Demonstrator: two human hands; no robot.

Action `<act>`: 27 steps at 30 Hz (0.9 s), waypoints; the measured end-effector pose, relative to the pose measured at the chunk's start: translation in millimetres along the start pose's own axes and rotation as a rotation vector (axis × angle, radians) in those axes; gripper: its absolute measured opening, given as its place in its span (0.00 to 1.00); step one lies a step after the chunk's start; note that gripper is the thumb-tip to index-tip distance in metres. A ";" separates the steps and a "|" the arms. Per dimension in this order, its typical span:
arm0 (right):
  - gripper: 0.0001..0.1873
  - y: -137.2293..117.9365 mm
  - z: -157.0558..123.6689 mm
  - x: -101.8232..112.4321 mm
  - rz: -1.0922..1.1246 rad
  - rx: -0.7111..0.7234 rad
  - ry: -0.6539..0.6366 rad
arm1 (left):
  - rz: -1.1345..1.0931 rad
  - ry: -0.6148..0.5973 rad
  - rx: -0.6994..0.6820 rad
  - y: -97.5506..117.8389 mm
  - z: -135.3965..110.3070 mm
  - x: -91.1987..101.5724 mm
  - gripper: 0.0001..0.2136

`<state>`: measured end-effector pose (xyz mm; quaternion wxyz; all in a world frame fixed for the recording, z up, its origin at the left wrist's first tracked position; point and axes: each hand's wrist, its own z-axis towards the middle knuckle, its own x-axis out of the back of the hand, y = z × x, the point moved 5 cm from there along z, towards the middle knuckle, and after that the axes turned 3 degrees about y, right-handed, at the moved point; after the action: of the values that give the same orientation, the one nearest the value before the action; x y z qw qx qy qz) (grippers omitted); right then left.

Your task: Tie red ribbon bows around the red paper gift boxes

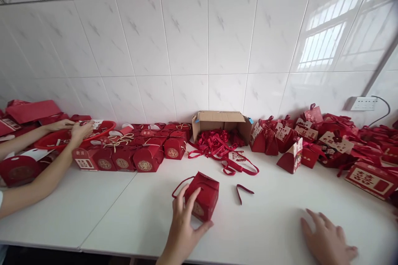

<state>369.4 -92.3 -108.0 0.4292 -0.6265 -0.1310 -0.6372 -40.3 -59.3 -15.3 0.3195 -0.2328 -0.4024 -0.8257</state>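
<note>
My left hand (185,220) grips a small red gift box (207,192) near the front of the table. Its fingers lie over the top and left side, and the thumb is at the lower front edge. A dark red cord loop (178,186) sticks out at the box's left, and part of a gold round print shows between my fingers. My right hand (328,236) is at the front right, low over or on the white tabletop, fingers spread, holding nothing. A short folded strip of red ribbon (243,192) lies between the box and my right hand.
An open cardboard box (222,116) of red ribbons (214,140) stands by the wall, some spilling out. Finished-looking red boxes (148,158) line the left; bow-tied red packages (336,145) crowd the right. At left, a co-worker's hands (81,130) work over a red basin (110,125).
</note>
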 end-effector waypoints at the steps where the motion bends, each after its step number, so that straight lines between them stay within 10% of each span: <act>1: 0.27 -14.6 -2.2 -3.8 0.021 0.055 -0.023 | -0.035 -0.015 -0.001 4.6 -5.5 -3.4 0.32; 12: 0.27 -146.0 -57.9 -11.3 0.163 0.486 -0.265 | -0.108 0.232 0.147 -18.4 1.7 13.5 0.15; 19: 0.26 -151.8 -67.0 -13.3 0.072 0.589 -0.291 | 0.112 0.193 -0.047 22.7 26.5 -4.2 0.10; 27: 0.32 -126.5 -47.4 -26.9 0.313 0.355 0.107 | 0.065 -0.119 -0.364 85.3 14.8 -13.7 0.10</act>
<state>242.8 -39.8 -94.1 0.6324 -0.5192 -0.1194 -0.5624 32.0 -82.9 28.4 0.2745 -0.3481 -0.2568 -0.8588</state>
